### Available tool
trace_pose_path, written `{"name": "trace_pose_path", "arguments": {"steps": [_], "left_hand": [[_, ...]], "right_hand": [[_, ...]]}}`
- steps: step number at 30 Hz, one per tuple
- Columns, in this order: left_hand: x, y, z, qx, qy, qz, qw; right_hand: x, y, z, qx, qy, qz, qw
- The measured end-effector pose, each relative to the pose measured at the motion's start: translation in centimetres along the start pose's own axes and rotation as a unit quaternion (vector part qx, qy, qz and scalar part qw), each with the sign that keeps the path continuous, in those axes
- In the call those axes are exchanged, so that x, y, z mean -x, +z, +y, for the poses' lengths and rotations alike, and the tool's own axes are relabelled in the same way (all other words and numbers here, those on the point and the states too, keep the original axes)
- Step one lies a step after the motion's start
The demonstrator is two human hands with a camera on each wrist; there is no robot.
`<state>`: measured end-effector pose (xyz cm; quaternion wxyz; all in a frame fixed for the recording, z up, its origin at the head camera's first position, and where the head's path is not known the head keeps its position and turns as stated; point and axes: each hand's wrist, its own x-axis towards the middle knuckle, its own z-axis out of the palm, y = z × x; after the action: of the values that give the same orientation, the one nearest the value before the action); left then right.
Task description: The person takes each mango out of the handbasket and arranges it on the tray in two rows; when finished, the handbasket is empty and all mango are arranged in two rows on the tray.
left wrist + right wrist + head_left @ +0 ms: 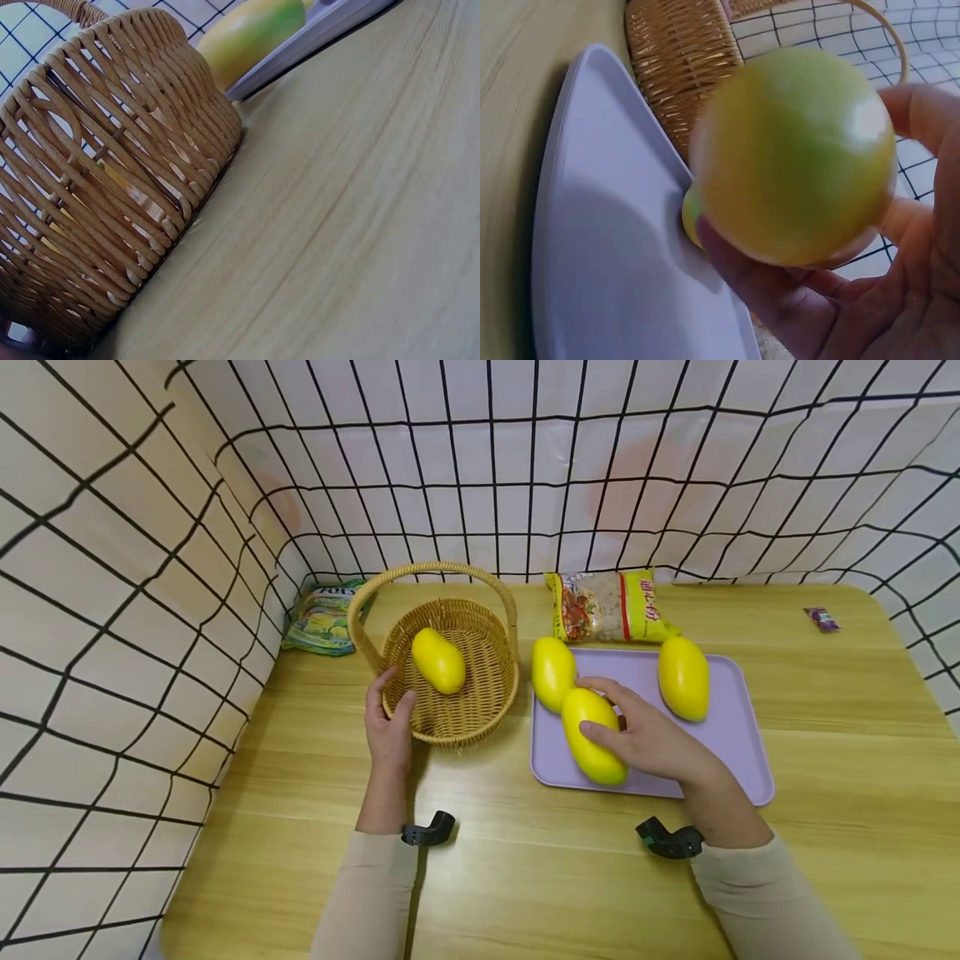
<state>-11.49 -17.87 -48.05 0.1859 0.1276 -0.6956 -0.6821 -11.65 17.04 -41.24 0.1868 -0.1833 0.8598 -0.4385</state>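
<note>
- From nine o'clock over twelve to three, seen from the middle of the head view: white wall [105, 627] with black grid lines.
- Between nine and ten o'clock, on the wooden desk [487, 877]: green packet [322, 622], partly behind the basket's handle.
- At eight o'clock: left hand [388, 727], thumb and fingers a little parted, seemingly holding the rim of the basket at its eight o'clock; cannot tell how the lower fingers lie, being hidden.
- Between six and seven o'clock: black band [429, 831] at the left wrist.
- Close to the middle, toward nine o'clock: woven basket [480, 689], upright on the desk, with high arched handle; inside, lying tilted, first mango [438, 661], yellow.
- At three o'clock: second mango [552, 672], at the ten o'clock corner of the tray.
- At four o'clock: third mango [588, 747], yellow with some green, held over the tray.
- At two o'clock: yellow-ended bag [600, 606], behind the tray.
- Again at four o'clock: right hand [648, 739], curved around the third mango, thumb and fingers spread to its width.
- Between three and four o'clock: lilac tray [723, 756], flat on the desk.
- At three o'clock, farther out: fourth mango [684, 679], on the tray's one o'clock side.
- Between two and three o'clock, farthest out: small purple sachet [822, 619].
</note>
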Motion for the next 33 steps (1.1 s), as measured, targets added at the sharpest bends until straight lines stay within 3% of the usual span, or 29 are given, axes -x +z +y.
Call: {"name": "trace_pose_path", "arguments": {"steps": [8,18,24,33], "left_hand": [[0.0,0.0,0.0,0.010,0.001,-0.001,0.9999],[0.2,0.2,0.3,0.020,-0.001,0.000,0.9998],[0.2,0.3,0.3,0.029,0.000,-0.002,0.9996],[0.0,0.1,0.0,0.026,-0.001,-0.004,0.9997]], "right_hand": [[-0.7,1.1,0.1,-0.026,0.063,-0.020,0.9975],[-1.6,3.7,-0.1,-0.034,0.062,-0.024,0.9972],[-1.7,3.9,-0.1,-0.003,0.068,-0.006,0.9977],[-2.2,4.0,0.1,0.001,0.077,0.010,0.9970]]}}
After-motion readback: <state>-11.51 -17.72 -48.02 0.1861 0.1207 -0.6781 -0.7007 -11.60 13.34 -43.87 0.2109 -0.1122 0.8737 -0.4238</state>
